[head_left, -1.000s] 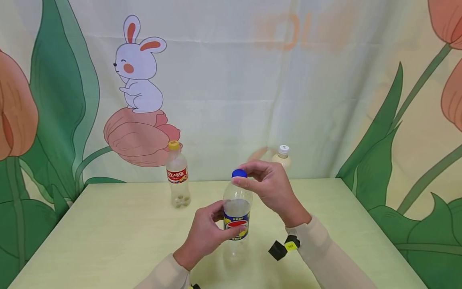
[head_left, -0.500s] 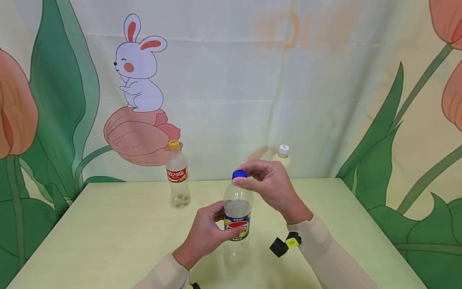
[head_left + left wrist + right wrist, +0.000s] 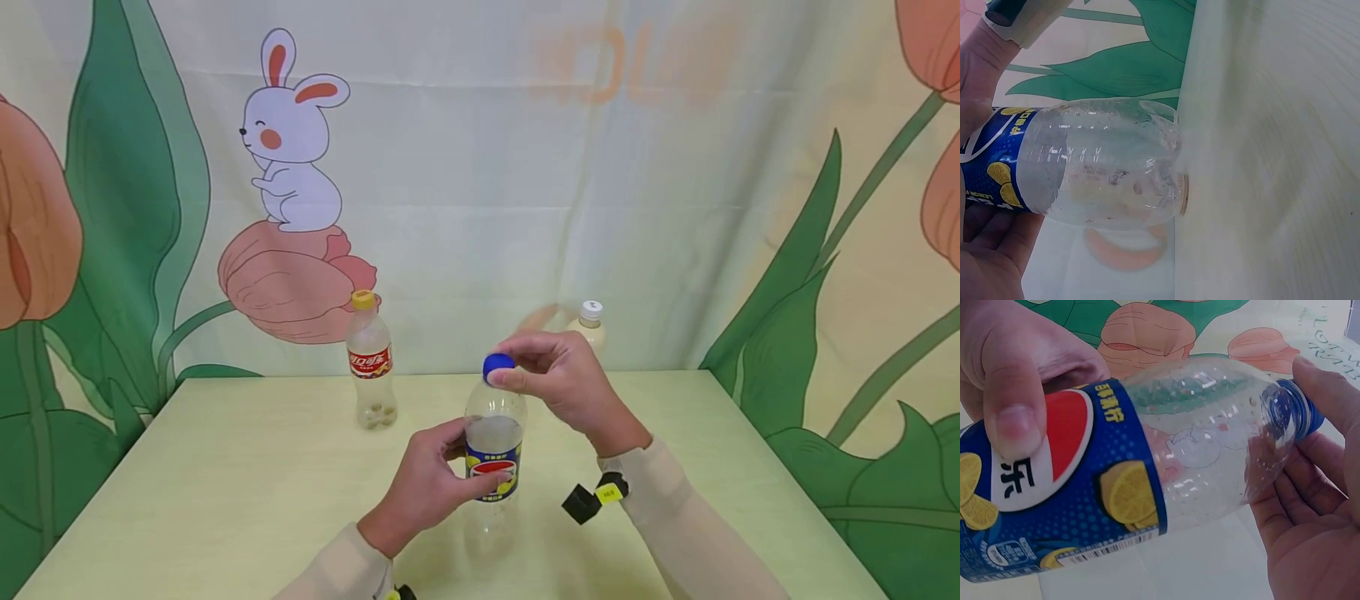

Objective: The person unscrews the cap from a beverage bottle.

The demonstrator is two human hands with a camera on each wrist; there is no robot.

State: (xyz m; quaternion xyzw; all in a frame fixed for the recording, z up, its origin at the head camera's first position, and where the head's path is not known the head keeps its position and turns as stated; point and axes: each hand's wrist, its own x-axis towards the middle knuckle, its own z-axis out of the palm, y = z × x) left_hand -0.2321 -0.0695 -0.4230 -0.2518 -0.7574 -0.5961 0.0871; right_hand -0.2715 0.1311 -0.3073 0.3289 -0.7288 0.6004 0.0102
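the left hand (image 3: 429,479) grips the bottle (image 3: 495,429); above its fingers (image 3: 448,432), the right hand (image 3: 566,383) pinches the blue cap (image 3: 497,364). i'd squeeze lightly below, lest the bottle buckle.

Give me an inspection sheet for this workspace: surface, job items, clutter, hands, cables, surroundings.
Surface: pale table, faint grain.
Job items: clear bottle, upright, blue cap on its neck.
Clutter: yellow-capped bottle standing at back left; white-capped bottle, partly hidden behind the right hand.
Hands: left hand grips the clear bottle around its label; right hand pinches the blue cap.
Cables: nothing seen.
Surroundings: backdrop printed with a rabbit and tulips.
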